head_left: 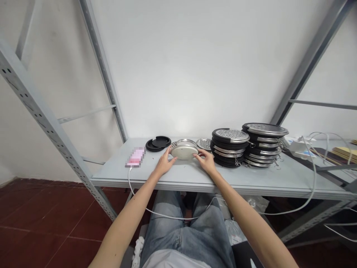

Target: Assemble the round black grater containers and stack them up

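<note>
A round silver metal dish (184, 151) lies tilted on the grey shelf table (279, 178), and both hands grip it by its edges. My left hand (165, 162) pinches its left rim with the fingers curled. My right hand (205, 160) holds its right rim the same way. Just behind the dish lies a perforated metal disc (203, 143). Left of it rest black rubber rings (158, 143).
Two stacks of black-and-silver round graters (230, 147) (263, 144) stand to the right. A phone (135, 156) with a white cable (139, 199) lies at left. Wires and a white adapter (299, 146) sit far right. Grey slanted shelf posts (41, 111) flank the table.
</note>
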Demonstrator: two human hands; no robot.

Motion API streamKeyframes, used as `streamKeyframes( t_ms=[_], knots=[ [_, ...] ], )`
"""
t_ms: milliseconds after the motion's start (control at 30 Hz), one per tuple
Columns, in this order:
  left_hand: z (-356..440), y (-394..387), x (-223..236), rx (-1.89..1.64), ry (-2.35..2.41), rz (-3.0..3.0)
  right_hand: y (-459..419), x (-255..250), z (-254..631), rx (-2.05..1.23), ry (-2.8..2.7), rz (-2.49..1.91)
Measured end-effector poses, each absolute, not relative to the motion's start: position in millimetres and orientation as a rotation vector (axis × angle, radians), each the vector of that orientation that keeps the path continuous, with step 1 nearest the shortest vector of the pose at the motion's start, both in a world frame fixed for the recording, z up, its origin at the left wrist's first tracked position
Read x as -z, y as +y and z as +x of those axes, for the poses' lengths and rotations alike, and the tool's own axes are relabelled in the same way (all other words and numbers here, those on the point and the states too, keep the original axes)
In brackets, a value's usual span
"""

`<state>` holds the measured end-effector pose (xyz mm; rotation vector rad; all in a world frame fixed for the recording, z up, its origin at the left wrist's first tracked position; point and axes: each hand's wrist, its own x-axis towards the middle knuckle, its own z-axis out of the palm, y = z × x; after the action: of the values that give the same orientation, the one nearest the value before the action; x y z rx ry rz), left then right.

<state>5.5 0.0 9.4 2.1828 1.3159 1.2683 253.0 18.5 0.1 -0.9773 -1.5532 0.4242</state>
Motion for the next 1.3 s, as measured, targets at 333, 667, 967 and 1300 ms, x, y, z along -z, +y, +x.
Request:
streamKeyframes(
  t_ms=[333,667,967,1300],
  knots=[
    [4.8,-1.7,-9.4,-1.273,1.294,2.374,13.2,-2.8,253.4,-0.282,-1.772,-1.007],
    [6.1,-4.1,-11.7,-1.176,1.315,2.464,1.6,-8.2,245.4,-0.161,-2.064,-0.955],
    [8.5,-6.7,-9.1,-1.021,1.311,2.41,0.3,-9.3,245.7,-0.03,-2.181,-1.037],
    [7.2,-3.5,-4.6,-1.064,1.304,2.381,-4.8,-13.0,242.1,0.081,-2.274,-1.0]
  ],
)
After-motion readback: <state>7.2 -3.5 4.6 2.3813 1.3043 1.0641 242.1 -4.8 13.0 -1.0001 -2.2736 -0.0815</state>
